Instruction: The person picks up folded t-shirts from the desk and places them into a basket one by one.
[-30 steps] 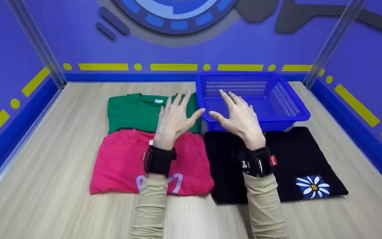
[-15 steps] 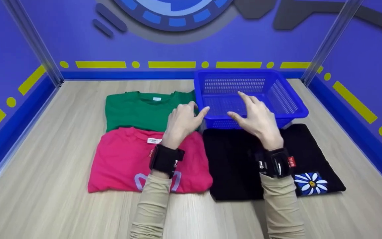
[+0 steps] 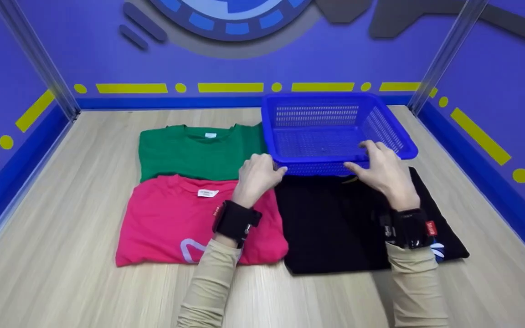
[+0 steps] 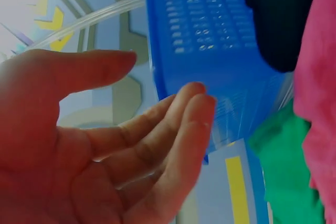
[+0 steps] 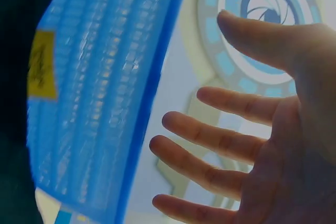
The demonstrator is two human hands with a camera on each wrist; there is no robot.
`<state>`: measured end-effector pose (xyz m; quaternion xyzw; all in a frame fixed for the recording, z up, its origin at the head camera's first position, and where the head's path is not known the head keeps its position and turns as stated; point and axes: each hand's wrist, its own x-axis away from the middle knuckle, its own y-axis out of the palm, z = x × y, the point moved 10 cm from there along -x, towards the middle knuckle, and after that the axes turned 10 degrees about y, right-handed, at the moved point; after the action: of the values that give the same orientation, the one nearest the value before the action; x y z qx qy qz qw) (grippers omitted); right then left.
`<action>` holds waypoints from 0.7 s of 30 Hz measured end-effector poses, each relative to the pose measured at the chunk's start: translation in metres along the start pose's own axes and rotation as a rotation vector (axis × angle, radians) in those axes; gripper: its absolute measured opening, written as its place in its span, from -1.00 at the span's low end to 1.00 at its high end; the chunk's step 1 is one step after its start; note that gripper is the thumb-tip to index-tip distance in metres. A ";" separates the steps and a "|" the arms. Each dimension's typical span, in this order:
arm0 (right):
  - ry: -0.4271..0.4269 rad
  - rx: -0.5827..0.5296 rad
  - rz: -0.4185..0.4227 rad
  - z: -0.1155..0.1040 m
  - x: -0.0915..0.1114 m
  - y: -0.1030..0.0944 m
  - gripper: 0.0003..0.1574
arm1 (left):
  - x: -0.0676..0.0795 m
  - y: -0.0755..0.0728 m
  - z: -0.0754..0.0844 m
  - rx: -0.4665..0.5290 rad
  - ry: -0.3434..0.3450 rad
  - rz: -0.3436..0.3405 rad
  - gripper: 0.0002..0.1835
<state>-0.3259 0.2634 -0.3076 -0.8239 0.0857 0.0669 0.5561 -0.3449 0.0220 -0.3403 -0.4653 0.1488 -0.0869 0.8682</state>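
Note:
A blue plastic basket (image 3: 310, 159) with slotted walls stands at the back right. My left hand (image 3: 257, 177) is at its front left corner, fingers bent loosely and thumb apart. In the left wrist view the fingertips (image 4: 197, 98) overlap the basket's rim, with a gap to the thumb. Over the front rim, further right, my right hand (image 3: 388, 175) has its thumb and fingers spread. The right wrist view shows those fingers (image 5: 220, 140) spread beside the basket wall (image 5: 105, 98), which bears a yellow label (image 5: 42, 65). Neither hand grips anything.
A folded pink shirt (image 3: 153, 223) lies under my left forearm, with a folded green shirt (image 3: 176, 155) behind it. To the right is a folded black garment (image 3: 331, 223) with a flower patch, partly hidden by my right arm. Blue panels (image 3: 208, 64) enclose the table.
Both hands have moved apart and come down and back toward the basket's front rim, the right one well to the right. The left fingers have bent from nearly straight. The clothes and basket stay put.

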 end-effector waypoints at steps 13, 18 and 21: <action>0.238 0.004 -0.182 0.094 0.001 0.004 -0.21 | 0.003 0.039 0.001 -0.114 -0.046 -0.102 -0.60; 0.342 0.076 -0.274 0.137 0.007 0.012 -0.08 | 0.002 0.049 0.003 -0.154 -0.059 -0.092 -0.68; 0.404 0.103 -0.332 0.159 0.015 0.017 -0.04 | 0.002 0.055 0.002 -0.167 -0.074 -0.105 -0.69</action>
<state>-0.3176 0.4039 -0.3850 -0.7939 0.0619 -0.1958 0.5724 -0.3412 0.0528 -0.3852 -0.5462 0.0985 -0.1023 0.8255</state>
